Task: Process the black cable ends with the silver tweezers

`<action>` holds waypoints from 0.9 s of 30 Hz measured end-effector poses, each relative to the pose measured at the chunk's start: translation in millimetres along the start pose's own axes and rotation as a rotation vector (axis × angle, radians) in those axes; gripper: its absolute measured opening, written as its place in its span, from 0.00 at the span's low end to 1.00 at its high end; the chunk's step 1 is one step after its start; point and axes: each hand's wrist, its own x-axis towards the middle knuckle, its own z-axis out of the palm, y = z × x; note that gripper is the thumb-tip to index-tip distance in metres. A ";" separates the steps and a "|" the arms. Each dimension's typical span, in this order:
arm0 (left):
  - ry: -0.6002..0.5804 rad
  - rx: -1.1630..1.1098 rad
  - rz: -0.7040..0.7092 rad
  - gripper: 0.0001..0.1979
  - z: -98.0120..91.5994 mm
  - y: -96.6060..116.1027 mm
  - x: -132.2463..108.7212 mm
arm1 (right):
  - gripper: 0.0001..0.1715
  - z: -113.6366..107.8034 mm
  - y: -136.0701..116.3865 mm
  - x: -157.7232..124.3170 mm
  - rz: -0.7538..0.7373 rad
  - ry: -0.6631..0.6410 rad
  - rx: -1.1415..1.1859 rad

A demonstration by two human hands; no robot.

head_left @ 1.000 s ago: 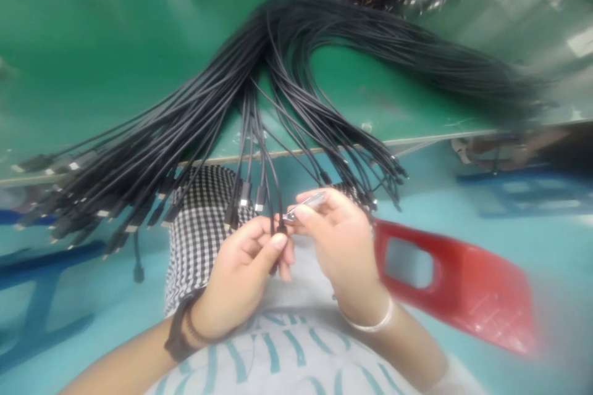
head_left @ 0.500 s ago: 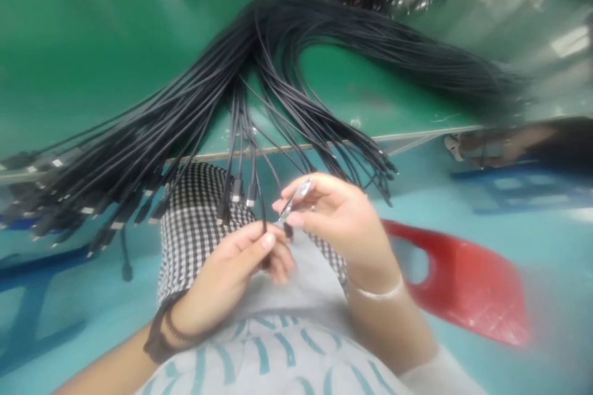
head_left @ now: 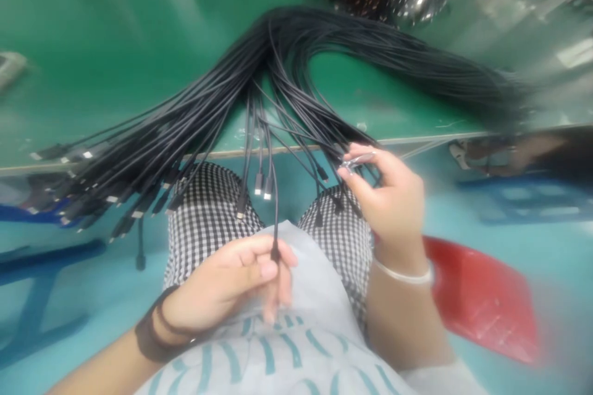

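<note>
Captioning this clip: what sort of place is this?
Probably a cable-making workshop: a big bundle of black connector-tipped cables draped over a green workbench, and a small metal tool in the right hand.

No legible text in this view. The printed shirt front (head_left: 259,345) carries teal curved strokes, possibly lettering, but folds and blur leave no character readable. The black cable plugs (head_left: 267,186) show no readable marking at this resolution. The small metal piece (head_left: 357,160) shows none either. The red plastic panel (head_left: 482,296) shows no label, only scuffs.
</note>
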 end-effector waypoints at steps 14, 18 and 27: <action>0.494 0.965 0.387 0.09 19.0 7.8 -3.1 | 0.14 9.4 -80.8 -56.1 0.643 -0.226 1.237; 0.499 0.936 0.365 0.08 18.4 5.3 -2.3 | 0.12 18.4 -82.0 -55.8 0.723 -0.208 1.402; 0.521 0.950 0.349 0.08 17.2 3.2 -3.4 | 0.12 16.1 -83.9 -48.6 0.793 -0.236 1.271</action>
